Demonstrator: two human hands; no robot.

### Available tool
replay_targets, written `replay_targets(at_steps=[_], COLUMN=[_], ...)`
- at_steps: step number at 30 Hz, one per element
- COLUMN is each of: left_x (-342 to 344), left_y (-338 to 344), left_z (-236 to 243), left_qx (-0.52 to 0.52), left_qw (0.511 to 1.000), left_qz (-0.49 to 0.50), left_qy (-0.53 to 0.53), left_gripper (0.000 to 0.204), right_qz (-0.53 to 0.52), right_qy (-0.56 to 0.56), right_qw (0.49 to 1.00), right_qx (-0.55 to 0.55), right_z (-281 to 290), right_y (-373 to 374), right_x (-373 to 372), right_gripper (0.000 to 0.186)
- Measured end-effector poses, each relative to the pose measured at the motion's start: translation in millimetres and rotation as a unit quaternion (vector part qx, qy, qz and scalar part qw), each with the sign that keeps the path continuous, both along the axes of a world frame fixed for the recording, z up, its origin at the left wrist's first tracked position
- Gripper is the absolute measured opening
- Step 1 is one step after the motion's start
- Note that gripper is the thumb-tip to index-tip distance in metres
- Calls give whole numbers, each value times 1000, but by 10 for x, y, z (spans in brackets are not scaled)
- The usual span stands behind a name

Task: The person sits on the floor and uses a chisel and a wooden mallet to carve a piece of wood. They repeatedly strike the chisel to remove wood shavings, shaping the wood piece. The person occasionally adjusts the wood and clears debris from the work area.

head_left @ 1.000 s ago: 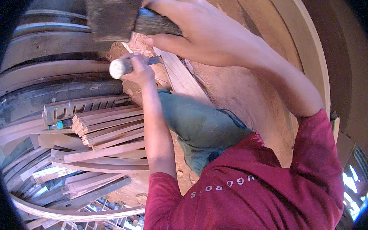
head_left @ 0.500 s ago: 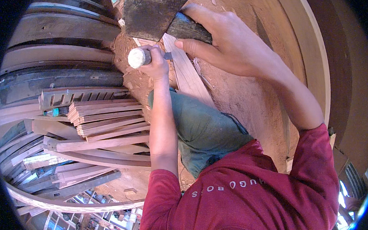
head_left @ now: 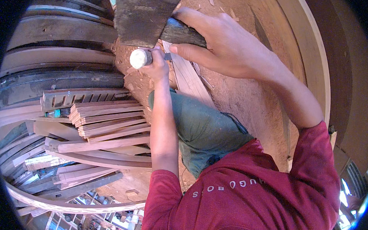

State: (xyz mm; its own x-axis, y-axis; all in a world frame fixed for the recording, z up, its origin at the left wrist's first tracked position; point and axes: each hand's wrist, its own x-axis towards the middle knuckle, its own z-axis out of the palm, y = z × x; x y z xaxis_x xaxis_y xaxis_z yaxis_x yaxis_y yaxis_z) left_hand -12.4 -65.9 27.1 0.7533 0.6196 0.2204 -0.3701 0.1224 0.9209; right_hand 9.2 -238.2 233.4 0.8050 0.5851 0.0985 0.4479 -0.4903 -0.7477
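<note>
My left hand [head_left: 159, 67] is closed round a chisel [head_left: 140, 58], whose pale, worn handle end points up. The chisel's blade shows beside my fingers, over a light wooden board [head_left: 186, 76]. My right hand [head_left: 232, 47] grips the dark handle of a mallet [head_left: 147, 18] with a large, blocky, dark head. The mallet's head hangs just beyond the chisel's handle end and covers the far end of the board. The near end of the board runs under my bent leg [head_left: 201, 126]. Where the chisel's edge meets the wood cannot be made out.
Stacked wooden slats [head_left: 110, 118] lie at my left, beside a slotted wooden piece [head_left: 82, 97]. Dark, thick planks [head_left: 61, 32] lie farther off on the left. Wood shavings and dust cover the ground [head_left: 249, 100]. A long curved board [head_left: 308, 39] stands at the right.
The mallet has shifted left and a little nearer to me, closer to the chisel's handle end, along with my right hand. The left hand and the chisel have barely moved.
</note>
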Motion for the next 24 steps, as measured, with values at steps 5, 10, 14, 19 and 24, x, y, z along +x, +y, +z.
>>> replay_targets(at_steps=[5,10,14,19,24], left_x=[-11,-67,-75,-21,19], left_y=[-7,-21,-54,-48,-49], left_z=[-32,-95,-133,-179,-153], left_qx=[-25,-43,-47,-45,-44], left_qw=[999,999,999,999,998], left_qz=[37,27,20,21,41], left_qy=[-8,-9,-13,-15,-27], left_gripper=[12,14,16,18,20], right_qz=[21,30,30,35,75], right_qy=[-25,-38,-17,-23,-35], right_qw=[999,997,998,998,995], right_qx=[12,57,50,44,-53], right_z=[162,165,137,83,-3], right_y=[94,185,195,170,185], right_x=[-5,15,44,48,78], right_gripper=[41,32,31,31,35])
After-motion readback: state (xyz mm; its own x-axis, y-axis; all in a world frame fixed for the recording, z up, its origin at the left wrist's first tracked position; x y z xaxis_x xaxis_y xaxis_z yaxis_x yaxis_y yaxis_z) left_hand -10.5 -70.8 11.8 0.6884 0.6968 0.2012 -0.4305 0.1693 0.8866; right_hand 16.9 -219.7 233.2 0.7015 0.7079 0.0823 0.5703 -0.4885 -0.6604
